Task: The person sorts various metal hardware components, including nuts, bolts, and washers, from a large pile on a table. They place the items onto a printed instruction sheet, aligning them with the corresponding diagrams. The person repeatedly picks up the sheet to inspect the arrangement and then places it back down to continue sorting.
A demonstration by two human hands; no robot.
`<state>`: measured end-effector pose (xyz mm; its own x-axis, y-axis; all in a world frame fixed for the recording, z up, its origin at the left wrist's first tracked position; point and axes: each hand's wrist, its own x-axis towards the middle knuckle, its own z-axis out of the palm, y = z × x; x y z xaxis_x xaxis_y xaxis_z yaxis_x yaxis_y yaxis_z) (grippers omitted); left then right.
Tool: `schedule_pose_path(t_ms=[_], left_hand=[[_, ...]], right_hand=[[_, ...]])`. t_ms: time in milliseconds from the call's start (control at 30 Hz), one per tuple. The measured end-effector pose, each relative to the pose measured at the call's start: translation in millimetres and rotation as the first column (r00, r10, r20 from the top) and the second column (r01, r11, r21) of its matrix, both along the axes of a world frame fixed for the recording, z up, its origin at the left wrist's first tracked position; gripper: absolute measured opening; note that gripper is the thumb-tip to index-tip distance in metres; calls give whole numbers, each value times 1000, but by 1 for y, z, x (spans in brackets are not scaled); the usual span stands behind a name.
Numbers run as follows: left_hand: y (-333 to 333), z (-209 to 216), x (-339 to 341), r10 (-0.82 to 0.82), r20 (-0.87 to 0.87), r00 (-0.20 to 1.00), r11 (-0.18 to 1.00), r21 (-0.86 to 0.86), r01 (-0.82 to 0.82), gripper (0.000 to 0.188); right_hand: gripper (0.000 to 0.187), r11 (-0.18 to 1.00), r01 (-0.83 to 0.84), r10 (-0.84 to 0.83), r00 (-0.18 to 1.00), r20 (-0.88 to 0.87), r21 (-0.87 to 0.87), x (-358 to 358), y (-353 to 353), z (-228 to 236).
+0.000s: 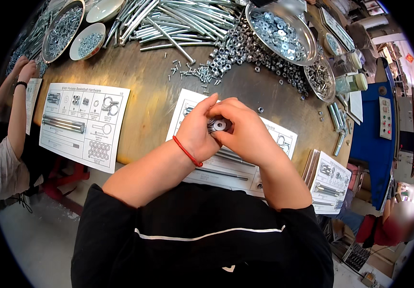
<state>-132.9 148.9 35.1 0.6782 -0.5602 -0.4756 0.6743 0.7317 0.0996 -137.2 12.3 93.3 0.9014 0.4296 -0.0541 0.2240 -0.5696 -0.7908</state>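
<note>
My left hand, with a red cord at its wrist, and my right hand meet over the near middle of the table. Between them is a short stack of round metal washers, its top hole facing up. The fingers of both hands curl around the stack, and its lower part is hidden by them. Beneath my hands lies a white printed sheet with hardware pictures. Long rods show on that sheet; whether they are printed or real I cannot tell.
Long bolts, loose nuts and small screws cover the far table. A steel tray of washers stands far right, a bowl of screws far left. Another printed sheet lies left. A co-worker's hands are at the left edge.
</note>
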Motion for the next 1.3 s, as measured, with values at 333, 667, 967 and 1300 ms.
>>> schedule_pose_path(t_ms=[333, 667, 967, 1300], left_hand=[[14, -21, -37, -19, -68, 997, 886, -464, -15, 44], [16, -27, -57, -49, 72, 996, 789, -609, 82, 56], [20, 2, -63, -179, 130, 975, 969, -148, 197, 68], [28, 3, -81, -324, 178, 929, 934, 217, 284, 54]], right_hand=[[24, 995, 52, -62, 991, 119, 80, -39, 5, 10], [33, 994, 105, -103, 988, 119, -9, -74, 16, 26], [25, 993, 116, -117, 990, -82, -22, -83, 18, 1], [12, 940, 338, -306, 898, 317, -51, -83, 8, -10]])
